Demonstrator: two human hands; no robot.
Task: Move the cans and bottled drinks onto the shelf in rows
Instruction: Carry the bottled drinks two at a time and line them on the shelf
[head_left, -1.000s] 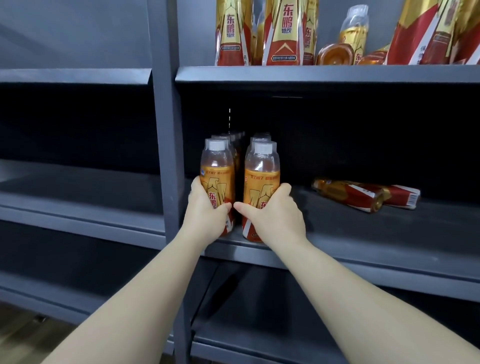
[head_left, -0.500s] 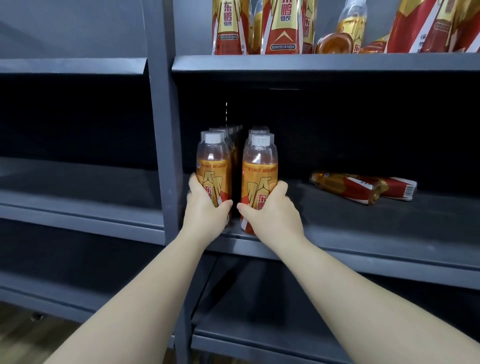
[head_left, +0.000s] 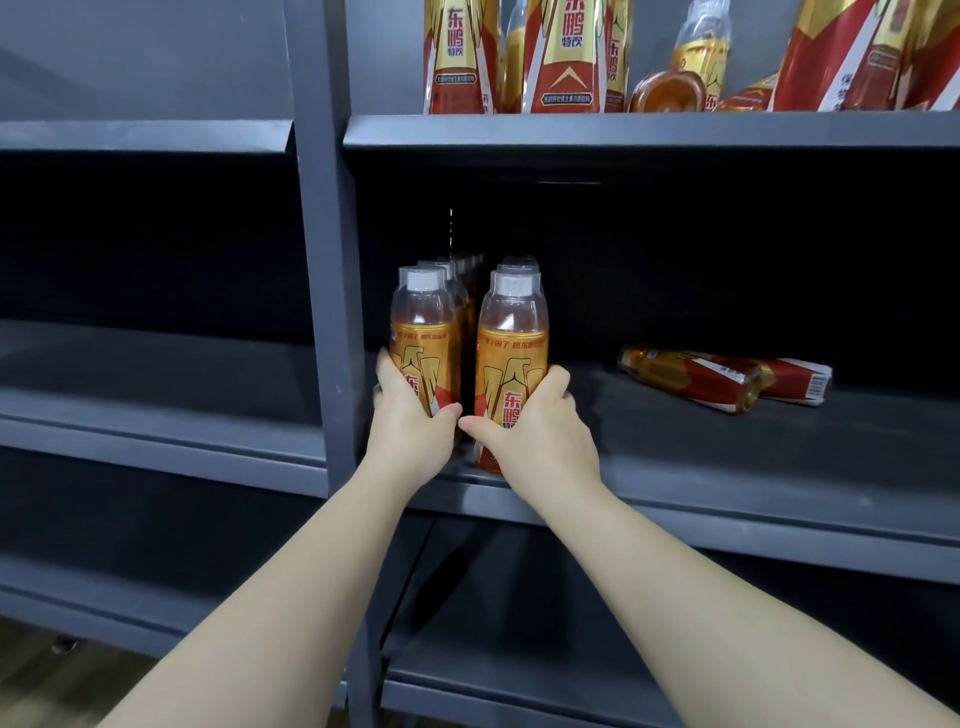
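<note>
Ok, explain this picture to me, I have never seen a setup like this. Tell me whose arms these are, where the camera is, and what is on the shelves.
No machine here: the bare arms are a person's, and the one camera sits on their head, looking forward and down at a dark grey shelf unit. The left hand grips the left front bottle; the right hand grips the right front bottle. Both are upright orange drinks with white caps, heading two rows that run back along the middle shelf. Further right on it, two lying bottles rest on their sides. The upper shelf holds more bottles, some upright, some tipped over.
</note>
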